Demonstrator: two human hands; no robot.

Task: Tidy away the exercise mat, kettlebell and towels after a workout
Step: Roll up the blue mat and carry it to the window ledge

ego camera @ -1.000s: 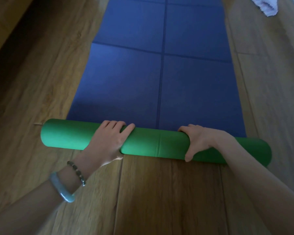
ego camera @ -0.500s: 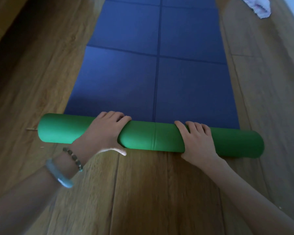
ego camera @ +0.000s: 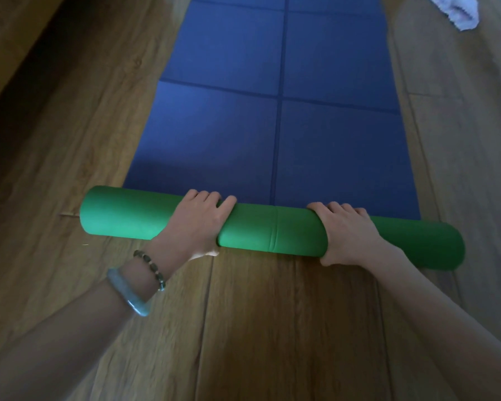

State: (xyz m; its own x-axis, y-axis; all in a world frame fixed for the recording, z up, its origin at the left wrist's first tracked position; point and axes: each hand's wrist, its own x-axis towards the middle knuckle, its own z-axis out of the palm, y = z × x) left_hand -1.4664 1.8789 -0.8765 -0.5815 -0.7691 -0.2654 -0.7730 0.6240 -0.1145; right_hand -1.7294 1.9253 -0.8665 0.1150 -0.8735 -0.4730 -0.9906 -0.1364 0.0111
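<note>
1. Head view: the exercise mat (ego camera: 272,125) lies on the floor (ego camera: 272,328). Its near end is wound into a green roll at centre frame, and the blue remainder runs flat toward the top.
2. The left hand (ego camera: 197,224) and right hand (ego camera: 347,233) are set apart, each wrapped over the roll.
3. Risk: unequal push would likely skew the roll and telescope one end. Light pressure would leave slack wraps.
4. A towel (ego camera: 457,10) lies upper right, beside the mat and off it. Judged no obstruction.
</note>
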